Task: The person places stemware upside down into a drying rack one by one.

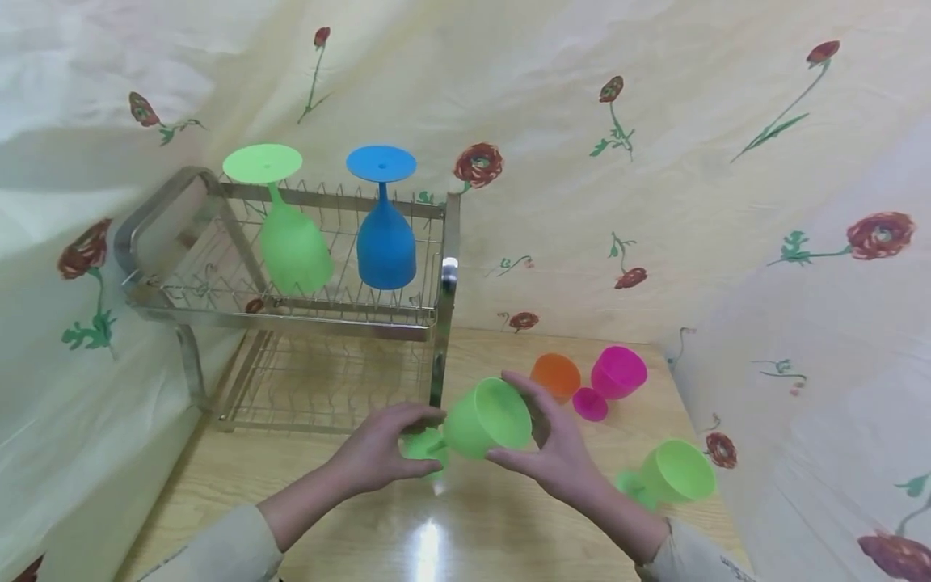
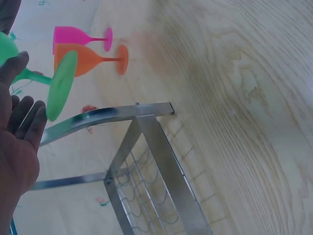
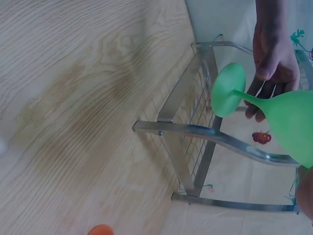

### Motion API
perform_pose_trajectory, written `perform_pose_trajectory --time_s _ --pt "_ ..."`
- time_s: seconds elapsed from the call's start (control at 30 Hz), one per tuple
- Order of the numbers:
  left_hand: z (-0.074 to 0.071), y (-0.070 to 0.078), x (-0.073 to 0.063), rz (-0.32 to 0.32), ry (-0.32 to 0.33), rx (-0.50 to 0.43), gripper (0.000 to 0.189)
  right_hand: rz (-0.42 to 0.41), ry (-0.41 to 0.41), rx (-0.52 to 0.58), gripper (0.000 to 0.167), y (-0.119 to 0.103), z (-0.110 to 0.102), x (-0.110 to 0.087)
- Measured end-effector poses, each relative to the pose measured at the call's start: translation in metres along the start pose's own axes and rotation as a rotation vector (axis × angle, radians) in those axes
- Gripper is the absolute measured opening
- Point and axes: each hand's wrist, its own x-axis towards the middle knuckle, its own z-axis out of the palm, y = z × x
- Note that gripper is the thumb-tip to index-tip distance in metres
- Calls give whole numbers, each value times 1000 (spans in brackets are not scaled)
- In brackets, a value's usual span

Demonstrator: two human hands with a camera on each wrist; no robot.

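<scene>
My right hand [image 1: 563, 457] grips the bowl of a light green plastic goblet [image 1: 476, 424], its mouth tilted toward the right. My left hand [image 1: 371, 453] is at the goblet's stem and foot, thumb and fingers apart on either side. In the left wrist view, the green foot [image 2: 61, 85] stands just past the left fingertips, and the fingers are not closed round the stem. The right wrist view shows the stem [image 3: 252, 99] in front of the left hand [image 3: 278, 68]; whether they touch is unclear.
A two-tier metal dish rack [image 1: 291, 317] stands left, with an upside-down green goblet [image 1: 292, 246] and blue goblet [image 1: 385, 246] on its top tier. Orange [image 1: 554, 377], magenta [image 1: 617, 373] and green [image 1: 676, 473] goblets lie on the wooden table at right. Flowered cloth [image 1: 553, 202] hangs behind.
</scene>
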Motion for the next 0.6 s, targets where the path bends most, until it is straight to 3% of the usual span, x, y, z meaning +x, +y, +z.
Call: perform_pose_trajectory --time_s 0.4,0.6 --pt "5 -4 6 91 36 -25 29 2 1 48 91 -5 9 5" --pt "-1 -5 2 138 46 43 26 39 -15 14 92 -6 10 5"
